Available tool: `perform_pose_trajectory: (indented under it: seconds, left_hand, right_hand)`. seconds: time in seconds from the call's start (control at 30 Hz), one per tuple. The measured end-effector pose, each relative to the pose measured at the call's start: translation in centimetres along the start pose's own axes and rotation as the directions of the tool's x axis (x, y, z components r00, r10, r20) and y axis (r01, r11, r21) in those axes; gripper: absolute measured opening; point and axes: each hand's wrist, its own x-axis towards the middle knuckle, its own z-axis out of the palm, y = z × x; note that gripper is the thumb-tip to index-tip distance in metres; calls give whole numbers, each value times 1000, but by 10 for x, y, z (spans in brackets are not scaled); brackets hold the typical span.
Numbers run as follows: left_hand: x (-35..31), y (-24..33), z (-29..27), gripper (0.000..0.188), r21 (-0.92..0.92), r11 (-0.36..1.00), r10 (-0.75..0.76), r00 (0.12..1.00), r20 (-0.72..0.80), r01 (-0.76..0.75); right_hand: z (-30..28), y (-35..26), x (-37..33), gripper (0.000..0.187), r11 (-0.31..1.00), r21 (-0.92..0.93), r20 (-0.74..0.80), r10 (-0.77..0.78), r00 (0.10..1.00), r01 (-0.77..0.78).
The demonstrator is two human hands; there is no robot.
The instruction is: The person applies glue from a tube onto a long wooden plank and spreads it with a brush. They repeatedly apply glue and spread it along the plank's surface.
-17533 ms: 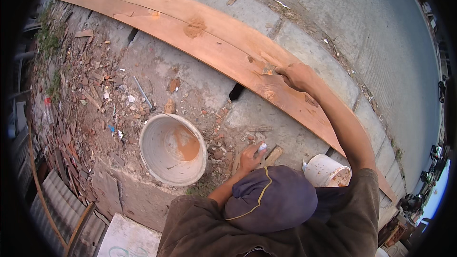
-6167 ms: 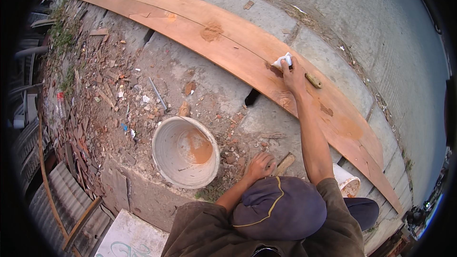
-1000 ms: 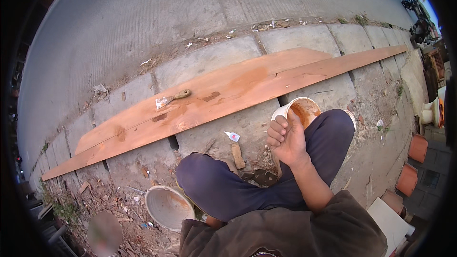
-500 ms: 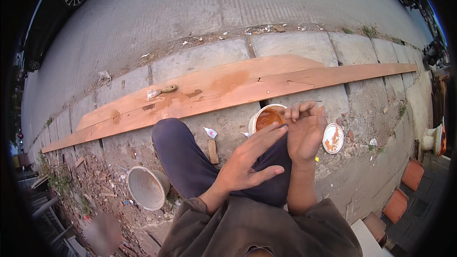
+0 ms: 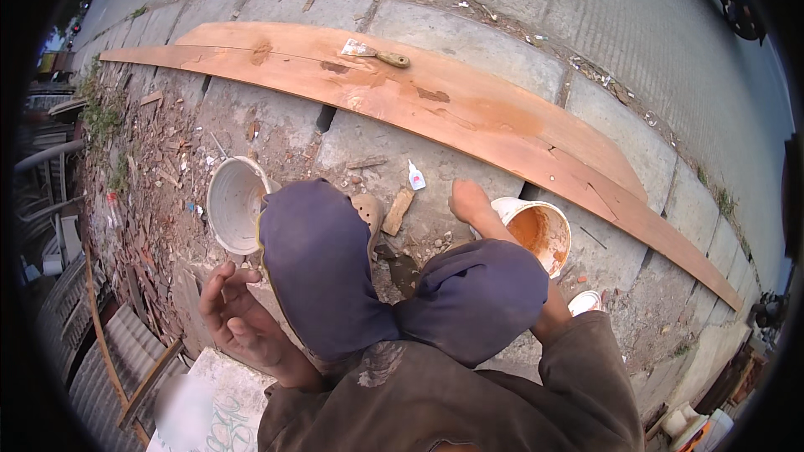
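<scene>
My left hand (image 5: 239, 318) is raised beside my left knee with its fingers apart and loosely curled, holding nothing. It is just below a whitish bucket (image 5: 239, 205). My right arm reaches round my right knee, and my right hand (image 5: 471, 203) is closed low over the ground; whatever is inside its fingers is hidden. Close by it stands a white pail (image 5: 548, 238) with orange-brown paste inside. A small white bottle (image 5: 416, 176) lies to the left of that hand. Farther off, a putty knife (image 5: 377, 53) rests on a long reddish wooden board (image 5: 469, 138) with smears of filler.
A smeared white lid (image 5: 585, 302) lies near the pail. A wood scrap (image 5: 398, 211) is by my foot, with rubble and weeds to the left. Concrete slabs (image 5: 502, 46) border the road. Corrugated sheets (image 5: 138, 347) and a pale block (image 5: 239, 398) are at lower left.
My hands have parted: the left moved down and left toward the bucket, the right went down past my knee and closed near the pail. The view has turned and shifted.
</scene>
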Motion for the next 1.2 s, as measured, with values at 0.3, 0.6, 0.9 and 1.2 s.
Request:
perform_pose_trajectory:
  seconds: [0.3,0.6,0.9,1.2]
  left_hand:
    - [7,-45,-112,41,-252,962,-157,965,-210,102]
    - [133,-147,-66,36,-384,873,-252,952,175,301]
    - [136,-264,8,48,108,967,-202,442,874,229]
    - [49,-309,73,37,33,737,-400,397,826,675]
  right_hand:
    - [110,20,-29,23,929,-117,-187,326,927,-350]
    - [132,42,-21,23,927,-187,-165,297,940,-326]
    - [-18,-123,4,20,733,673,-85,214,973,-102]
    - [-99,-222,104,39,944,290,-208,-96,973,155]
